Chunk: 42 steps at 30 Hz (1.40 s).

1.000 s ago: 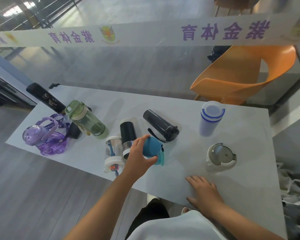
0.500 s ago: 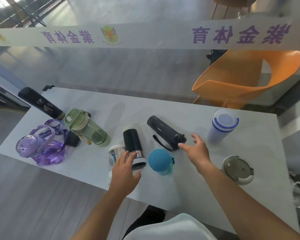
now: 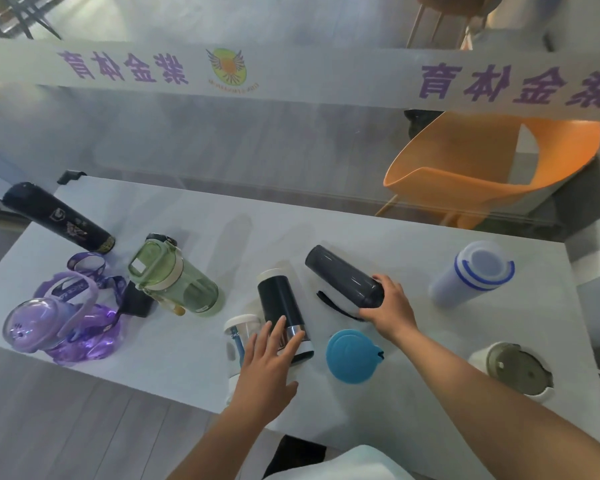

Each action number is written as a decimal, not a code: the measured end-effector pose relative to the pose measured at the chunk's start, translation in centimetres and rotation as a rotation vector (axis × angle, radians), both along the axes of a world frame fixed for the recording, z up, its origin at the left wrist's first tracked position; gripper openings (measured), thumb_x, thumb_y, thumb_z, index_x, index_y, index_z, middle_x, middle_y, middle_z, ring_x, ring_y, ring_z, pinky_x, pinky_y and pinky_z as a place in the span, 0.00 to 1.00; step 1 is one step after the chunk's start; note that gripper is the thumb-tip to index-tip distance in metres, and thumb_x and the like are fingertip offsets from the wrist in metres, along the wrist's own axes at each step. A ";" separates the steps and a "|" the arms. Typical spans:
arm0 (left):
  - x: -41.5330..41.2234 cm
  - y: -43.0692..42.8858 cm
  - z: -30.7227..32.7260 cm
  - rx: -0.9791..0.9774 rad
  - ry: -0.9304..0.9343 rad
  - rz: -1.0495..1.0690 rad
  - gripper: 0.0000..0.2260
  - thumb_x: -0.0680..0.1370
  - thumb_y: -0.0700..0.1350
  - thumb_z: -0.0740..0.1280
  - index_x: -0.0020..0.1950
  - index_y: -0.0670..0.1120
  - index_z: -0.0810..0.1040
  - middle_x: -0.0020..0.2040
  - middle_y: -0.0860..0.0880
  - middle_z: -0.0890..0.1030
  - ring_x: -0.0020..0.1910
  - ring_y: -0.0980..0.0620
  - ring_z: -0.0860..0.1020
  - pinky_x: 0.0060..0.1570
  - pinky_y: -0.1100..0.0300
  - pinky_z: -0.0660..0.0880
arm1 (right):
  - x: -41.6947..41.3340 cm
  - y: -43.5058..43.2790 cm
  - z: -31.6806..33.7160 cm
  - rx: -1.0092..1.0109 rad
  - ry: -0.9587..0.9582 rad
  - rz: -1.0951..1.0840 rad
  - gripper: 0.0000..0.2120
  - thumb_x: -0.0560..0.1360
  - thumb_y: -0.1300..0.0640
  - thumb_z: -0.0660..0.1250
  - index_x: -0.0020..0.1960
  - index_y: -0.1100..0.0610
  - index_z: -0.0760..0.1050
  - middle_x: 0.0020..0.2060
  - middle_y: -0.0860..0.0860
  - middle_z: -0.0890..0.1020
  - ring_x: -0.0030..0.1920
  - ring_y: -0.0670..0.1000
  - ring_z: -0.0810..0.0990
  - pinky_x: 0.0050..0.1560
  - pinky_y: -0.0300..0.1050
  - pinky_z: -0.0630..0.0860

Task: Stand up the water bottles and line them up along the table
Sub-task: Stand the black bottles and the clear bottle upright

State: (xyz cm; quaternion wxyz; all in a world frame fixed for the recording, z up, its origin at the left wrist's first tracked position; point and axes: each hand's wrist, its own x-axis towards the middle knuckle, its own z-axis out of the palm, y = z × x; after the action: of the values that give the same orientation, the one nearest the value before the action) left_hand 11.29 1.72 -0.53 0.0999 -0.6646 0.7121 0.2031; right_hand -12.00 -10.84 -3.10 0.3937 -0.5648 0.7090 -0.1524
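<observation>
Several bottles are on the white table (image 3: pixel 378 237). My right hand (image 3: pixel 390 308) grips the cap end of a dark grey bottle (image 3: pixel 340 273), which lies on its side. My left hand (image 3: pixel 267 362) has its fingers spread flat over the lower end of a lying black-and-silver flask (image 3: pixel 279 303); it partly hides a small clear bottle (image 3: pixel 238 336). A blue bottle (image 3: pixel 352 355), a white bottle with blue bands (image 3: pixel 471 275) and a white bottle with an olive lid (image 3: pixel 516 370) stand upright at the right. A green bottle (image 3: pixel 174 278), a purple bottle (image 3: pixel 59 323) and a black bottle (image 3: pixel 59 216) lie at the left.
An orange chair (image 3: pixel 482 168) stands beyond the table's far right side. A white banner with purple characters (image 3: pixel 291 74) stretches across behind the table. The near table edge runs just in front of my body.
My left hand let go of the blue bottle, left it upright, and shifted left onto the flask. My right hand rose from the near table edge and closed on the dark grey bottle.
</observation>
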 end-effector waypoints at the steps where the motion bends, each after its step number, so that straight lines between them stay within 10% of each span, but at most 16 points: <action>1: 0.2 -0.3 -0.1 0.009 0.001 -0.026 0.36 0.79 0.56 0.64 0.79 0.62 0.43 0.79 0.52 0.34 0.78 0.45 0.33 0.76 0.44 0.36 | 0.0 0.1 0.7 -0.034 -0.022 -0.015 0.37 0.64 0.55 0.77 0.68 0.46 0.64 0.58 0.52 0.71 0.52 0.53 0.76 0.53 0.48 0.78; 9: 1.4 -2.0 -0.3 0.033 0.049 -0.163 0.36 0.79 0.51 0.66 0.78 0.63 0.46 0.79 0.53 0.33 0.78 0.45 0.33 0.76 0.44 0.39 | -0.9 -1.3 9.5 -0.329 0.073 0.076 0.36 0.66 0.56 0.77 0.69 0.44 0.65 0.59 0.53 0.70 0.55 0.53 0.75 0.54 0.42 0.73; 32: 2.2 -1.9 1.9 0.037 0.168 -0.033 0.33 0.75 0.51 0.70 0.76 0.63 0.57 0.81 0.53 0.47 0.79 0.45 0.48 0.77 0.45 0.50 | -2.1 0.6 12.4 -0.211 0.386 0.268 0.37 0.70 0.43 0.71 0.74 0.44 0.58 0.69 0.55 0.67 0.66 0.58 0.68 0.62 0.55 0.74; 42: 3.0 6.2 4.6 -0.241 0.492 0.651 0.26 0.73 0.45 0.74 0.70 0.48 0.71 0.67 0.50 0.73 0.66 0.49 0.72 0.66 0.53 0.67 | 4.8 11.2 18.1 -0.532 -0.136 0.464 0.23 0.73 0.46 0.70 0.66 0.48 0.73 0.64 0.46 0.74 0.63 0.47 0.71 0.64 0.43 0.71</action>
State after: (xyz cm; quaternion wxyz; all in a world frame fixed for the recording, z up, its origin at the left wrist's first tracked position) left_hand 14.33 7.88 4.06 -0.2207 -0.7935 0.4863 0.2919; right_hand -7.19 0.32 15.04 0.3032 -0.7821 0.4695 -0.2755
